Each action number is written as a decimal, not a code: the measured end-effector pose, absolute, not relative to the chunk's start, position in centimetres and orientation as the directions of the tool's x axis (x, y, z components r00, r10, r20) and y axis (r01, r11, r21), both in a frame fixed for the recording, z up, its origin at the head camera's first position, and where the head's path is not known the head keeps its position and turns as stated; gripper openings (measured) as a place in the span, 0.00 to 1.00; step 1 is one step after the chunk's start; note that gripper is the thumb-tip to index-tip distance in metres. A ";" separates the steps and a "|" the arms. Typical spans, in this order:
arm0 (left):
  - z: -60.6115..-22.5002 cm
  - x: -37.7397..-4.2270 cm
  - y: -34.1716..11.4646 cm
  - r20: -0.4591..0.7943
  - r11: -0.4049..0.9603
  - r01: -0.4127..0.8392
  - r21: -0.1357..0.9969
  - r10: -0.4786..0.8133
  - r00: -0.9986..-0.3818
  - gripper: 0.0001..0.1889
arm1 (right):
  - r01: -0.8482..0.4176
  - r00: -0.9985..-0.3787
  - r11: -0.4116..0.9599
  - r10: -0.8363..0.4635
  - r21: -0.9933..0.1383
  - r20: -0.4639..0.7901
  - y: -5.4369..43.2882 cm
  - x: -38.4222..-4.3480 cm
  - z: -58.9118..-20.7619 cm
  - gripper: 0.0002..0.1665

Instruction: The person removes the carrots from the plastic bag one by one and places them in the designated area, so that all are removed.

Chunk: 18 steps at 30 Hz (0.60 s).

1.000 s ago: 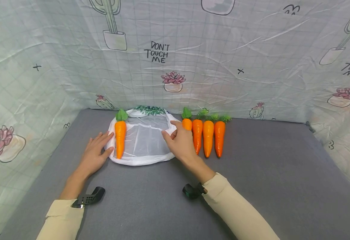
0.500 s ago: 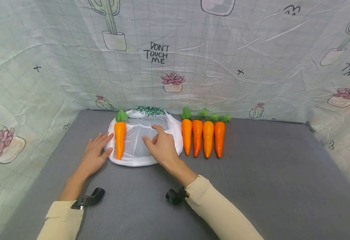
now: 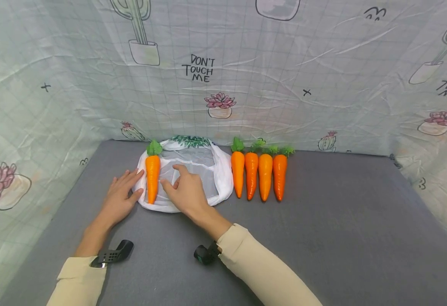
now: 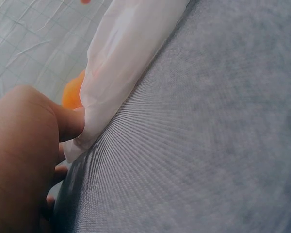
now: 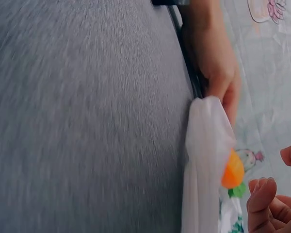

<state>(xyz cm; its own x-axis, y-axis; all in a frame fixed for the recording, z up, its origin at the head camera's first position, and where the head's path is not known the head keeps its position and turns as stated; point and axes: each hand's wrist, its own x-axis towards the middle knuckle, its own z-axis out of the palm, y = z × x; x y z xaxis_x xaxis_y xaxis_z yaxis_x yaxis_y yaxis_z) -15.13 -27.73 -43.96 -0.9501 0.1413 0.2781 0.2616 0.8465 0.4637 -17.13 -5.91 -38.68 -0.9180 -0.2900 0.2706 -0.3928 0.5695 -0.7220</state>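
A white fabric-and-mesh bag (image 3: 224,174) lies on the table with its mouth spread wide and green leaf print at its back edge. One orange carrot (image 3: 152,178) with a leafy green top lies along the left side of that mouth. My left hand (image 3: 118,197) rests at the bag's left rim, fingers spread; in the left wrist view the thumb (image 4: 70,124) touches the white cloth (image 4: 119,53). Over the bag's middle is my right hand (image 3: 188,191), holding nothing, its thumb and index finger apart and pointing toward the carrot. The other right fingers are curled under.
Several more carrots (image 3: 251,176) lie side by side just right of the bag, green tops toward the back. A grey cloth (image 3: 323,229) covers the table. Behind and at both sides hangs a pale printed curtain (image 3: 269,85). A black wrist camera (image 3: 113,253) sits on each wrist.
My right hand has moved left from beside the row of carrots, across the bag's right rim, to over its middle near the single carrot. The left hand has stayed in place.
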 end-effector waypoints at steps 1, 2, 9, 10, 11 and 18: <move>-43.9 -15.1 -27.8 0.280 0.848 0.261 0.461 0.141 -0.950 0.28 | -0.393 -0.918 0.570 -0.292 -0.722 0.269 -6.2 -17.1 -38.7 0.30; -43.9 -15.2 -27.8 0.279 0.849 0.261 0.460 0.141 -0.950 0.28 | -0.391 -0.919 0.571 -0.293 -0.722 0.265 -6.5 -17.1 -38.7 0.30; -43.9 -15.1 -27.8 0.292 0.843 0.269 0.466 0.140 -0.946 0.28 | -0.341 -0.936 0.585 -0.283 -0.736 0.210 -8.3 -16.9 -39.4 0.30; -43.9 -15.1 -27.8 0.291 0.842 0.269 0.467 0.140 -0.946 0.28 | -0.330 -0.940 0.589 -0.280 -0.738 0.197 -8.5 -16.8 -39.5 0.30; -43.9 -15.1 -27.9 0.291 0.842 0.269 0.467 0.141 -0.946 0.28 | -0.321 -0.942 0.593 -0.277 -0.738 0.187 -8.6 -16.8 -39.6 0.30; -43.9 -15.1 -27.8 0.291 0.840 0.269 0.471 0.140 -0.946 0.28 | -0.282 -0.954 0.594 -0.255 -0.753 0.156 -9.6 -17.0 -40.4 0.31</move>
